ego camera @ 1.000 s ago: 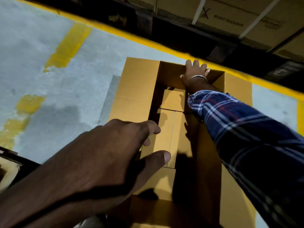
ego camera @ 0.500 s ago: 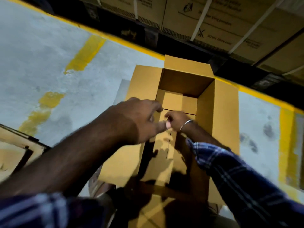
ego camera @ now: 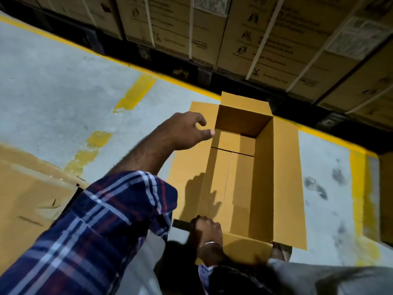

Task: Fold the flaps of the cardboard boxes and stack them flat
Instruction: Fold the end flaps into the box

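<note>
Item: cardboard box (ego camera: 251, 179), plain brown corrugated, long rectangular, open top.
Location: on grey concrete floor (ego camera: 53, 86), just in front of the person; far end near yellow floor line (ego camera: 148, 71) and a row of strapped cartons (ego camera: 265, 35) behind it.
Flaps: all four top flaps up or out. Left long flap (ego camera: 187, 184) splayed outward; right long flap (ego camera: 287, 177) splayed outward; far short flap (ego camera: 244, 101) standing; near short flap (ego camera: 244, 245) tipped toward the person. Bottom flaps look closed, centre seam visible inside.
Left hand (ego camera: 187, 130): hovering over left long flap near far corner, fingers loosely curved, thumb out; grip released, nothing in it.
Right hand (ego camera: 207, 227): at near left corner of box, fingers curled on the edge where left flap meets near flap; grip appears to be grasping the box rim, partly shadowed.
Weight (est.): light, looks empty.
Stiffness (est.): panels stiff, bend only on score lines; creases if forced off-line.
Surface (est.): dry, matte, decent friction; edges can cut skin.
Fragility (est.): low; corners crush, flaps tear at slots if yanked.
Hold pts (est.): flap free edges near mid-length to fold; opposite corners to collapse or lift.
Nearby: flattened cardboard (ego camera: 32, 192) on floor at left, likely the stack spot.
</note>
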Available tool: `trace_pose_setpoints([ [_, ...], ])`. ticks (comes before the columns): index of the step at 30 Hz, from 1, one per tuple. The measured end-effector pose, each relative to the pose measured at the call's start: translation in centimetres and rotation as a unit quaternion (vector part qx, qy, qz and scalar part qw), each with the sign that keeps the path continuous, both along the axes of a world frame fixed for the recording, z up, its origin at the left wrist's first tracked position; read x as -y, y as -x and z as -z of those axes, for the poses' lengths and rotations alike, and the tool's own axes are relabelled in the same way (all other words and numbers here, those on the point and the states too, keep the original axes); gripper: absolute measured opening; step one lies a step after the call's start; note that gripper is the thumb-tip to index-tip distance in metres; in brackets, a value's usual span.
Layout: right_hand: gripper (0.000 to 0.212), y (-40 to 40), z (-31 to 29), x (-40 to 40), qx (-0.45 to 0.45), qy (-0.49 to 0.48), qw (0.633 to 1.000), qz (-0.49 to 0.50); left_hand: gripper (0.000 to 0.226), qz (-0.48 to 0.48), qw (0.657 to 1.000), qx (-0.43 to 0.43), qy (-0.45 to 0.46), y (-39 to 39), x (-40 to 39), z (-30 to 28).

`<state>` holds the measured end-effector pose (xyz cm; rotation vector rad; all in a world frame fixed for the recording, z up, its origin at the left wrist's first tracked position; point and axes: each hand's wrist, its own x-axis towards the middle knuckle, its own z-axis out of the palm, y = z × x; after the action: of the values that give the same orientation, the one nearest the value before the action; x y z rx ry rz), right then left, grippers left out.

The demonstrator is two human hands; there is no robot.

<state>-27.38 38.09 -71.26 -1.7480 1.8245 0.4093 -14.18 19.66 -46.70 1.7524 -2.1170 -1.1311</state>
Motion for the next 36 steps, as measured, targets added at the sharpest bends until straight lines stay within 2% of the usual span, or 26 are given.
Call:
trace_pose_setpoints([
  [3,0.022,0.7,-2.0,-0.1,0.028,0.045,0.997,0.059,0.051,-0.023,0.999,0.021,-0.022,-2.2,0.2,0.5],
  [6,0.028,3.0,-5.1,0.5,0.082,0.080,0.985,0.126,0.040,-0.118,0.991,0.043,-0.040,-4.8,1.2,2.5],
  [8,0.029,4.5,-7.4,1.3,0.129,0.089,0.973,0.170,0.044,-0.186,0.977,0.062,-0.081,-6.7,2.2,8.1],
  [9,0.030,5.3,-8.8,1.7,0.153,0.096,0.965,0.191,0.049,-0.195,0.973,0.058,-0.109,-7.8,3.0,13.3],
  [10,0.032,6.1,-10.0,2.1,0.186,0.105,0.954,0.209,0.050,-0.189,0.972,0.040,-0.132,-8.0,2.4,17.9],
  [12,0.035,8.0,-12.9,2.8,0.252,0.131,0.928,0.241,0.047,-0.219,0.955,-0.058,-0.192,-4.9,-3.0,16.9],
  [14,0.034,10.3,-15.5,3.0,0.307,0.149,0.901,0.268,0.053,-0.264,0.918,-0.139,-0.261,0.2,-9.1,11.1],
  [17,0.030,13.2,-18.5,2.7,0.400,0.150,0.843,0.326,0.074,-0.313,0.804,-0.298,-0.408,4.7,-14.5,9.2],
  [19,0.035,14.5,-19.5,2.3,0.454,0.161,0.803,0.351,0.077,-0.327,0.744,-0.417,-0.407,6.3,-14.2,9.5],
  [21,0.033,15.1,-20.2,2.0,0.492,0.180,0.760,0.384,0.077,-0.337,0.716,-0.458,-0.405,7.1,-13.1,8.5],
  [23,0.024,15.2,-20.7,2.3,0.520,0.209,0.715,0.417,0.076,-0.318,0.744,-0.446,-0.383,7.2,-12.1,6.6],
  [25,0.026,15.2,-20.9,2.9,0.538,0.234,0.654,0.477,0.074,-0.298,0.783,-0.437,-0.328,7.2,-11.4,4.4],
  [28,0.021,14.4,-20.5,4.0,0.621,0.236,0.514,0.542,0.064,-0.293,0.836,-0.399,-0.237,6.8,-10.8,2.3],
  [31,0.013,13.1,-19.1,4.5,0.679,0.191,0.394,0.590,0.082,-0.261,0.901,-0.332,-0.104,6.3,-10.1,1.2],
  [32,0.016,12.5,-18.0,4.7,0.688,0.175,0.364,0.604,0.090,-0.236,0.923,-0.298,-0.055,6.0,-9.9,1.1],
  [34,0.044,11.8,-14.9,5.3,0.691,0.159,0.324,0.627,0.105,-0.198,0.962,-0.188,0.013,6.2,-9.9,0.4],
  [36,0.062,11.3,-10.4,6.1,0.695,0.135,0.313,0.633,0.107,-0.184,0.980,-0.052,0.048,7.6,-10.9,-0.3],
])
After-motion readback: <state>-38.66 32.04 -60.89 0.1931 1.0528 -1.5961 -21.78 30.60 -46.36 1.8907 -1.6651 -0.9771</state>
